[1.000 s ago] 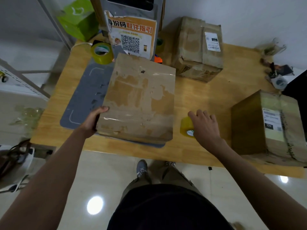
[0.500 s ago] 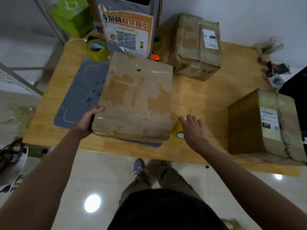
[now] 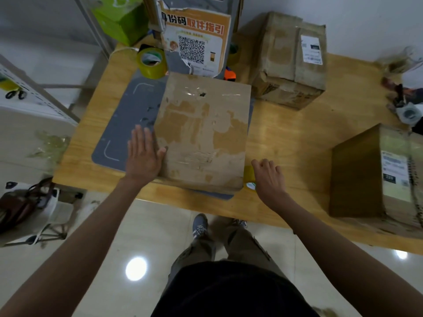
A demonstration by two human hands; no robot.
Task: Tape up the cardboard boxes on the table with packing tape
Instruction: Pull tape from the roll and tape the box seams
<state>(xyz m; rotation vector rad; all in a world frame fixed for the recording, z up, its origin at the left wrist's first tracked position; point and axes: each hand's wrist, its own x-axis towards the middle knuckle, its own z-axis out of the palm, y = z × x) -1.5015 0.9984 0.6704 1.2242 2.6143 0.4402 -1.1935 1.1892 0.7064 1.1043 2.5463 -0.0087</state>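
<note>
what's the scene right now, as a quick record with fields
surface: wooden table with grey mat
main box: worn cardboard box on the mat
left hand: flat, fingers straight, against the box's left side
right hand: curled over a yellow tape roll beside the box
other boxes: back box, right box
spare tape: green-yellow roll

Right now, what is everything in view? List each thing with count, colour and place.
cardboard boxes: 3, brown; centre box on the mat, one at the back, one at right
tape roll: 1, yellow, under the right hand
spare tape roll: 1, yellow-green, back left
mat: 1, grey, on the table
table: 1, wooden
QR poster: 1, orange and white, behind the centre box
left hand: flat on the centre box's left edge
right hand: grips the tape roll
</note>
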